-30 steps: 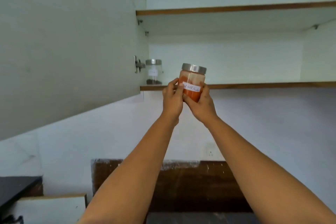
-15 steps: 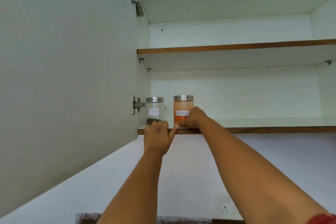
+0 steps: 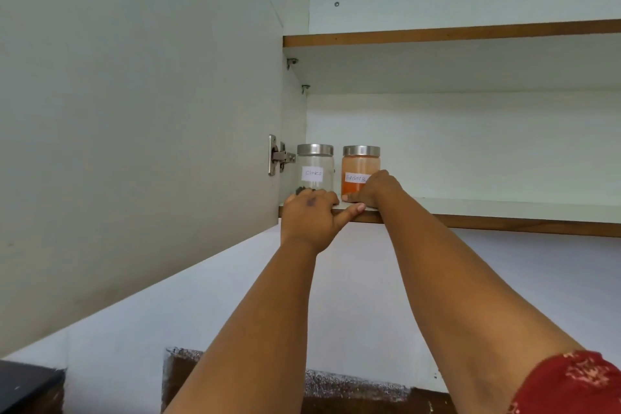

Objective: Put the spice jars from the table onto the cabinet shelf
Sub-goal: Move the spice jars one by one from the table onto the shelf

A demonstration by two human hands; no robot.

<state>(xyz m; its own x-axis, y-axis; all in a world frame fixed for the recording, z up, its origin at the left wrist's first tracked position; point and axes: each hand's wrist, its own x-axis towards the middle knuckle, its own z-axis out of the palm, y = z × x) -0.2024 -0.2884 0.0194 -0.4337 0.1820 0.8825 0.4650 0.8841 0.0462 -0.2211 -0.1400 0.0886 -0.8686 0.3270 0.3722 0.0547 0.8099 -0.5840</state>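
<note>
Half a second ago the scene was framed from slightly farther off; now the cabinet shelf (image 3: 470, 208) fills more of the view and both arms reach higher into it. A second ago the red chilli jar (image 3: 360, 171) was held up in both hands below the shelf; now it stands upright on the shelf, as it did half a second ago. The right hand (image 3: 378, 188) is curled around the jar's lower right side, covering the end of its label and touching the glass, so it grips the jar near the base. The left hand (image 3: 311, 215) has shifted off the jar: its fingers rest bent over the shelf's front edge before the cloves jar (image 3: 315, 168), its thumb stretched along the wooden lip toward the right hand; it grasps nothing.

The red chilli jar is clear glass with a brushed metal lid, filled with orange-red powder, paler above and deeper toward the bottom, with a white handwritten label. The cloves jar, just beside it on the left and apart from it, has the same lid, a white label reading "Cloves", and a few dark cloves at the bottom. The open cabinet door (image 3: 134, 111) hangs at left on its hinge (image 3: 277, 155).
</note>
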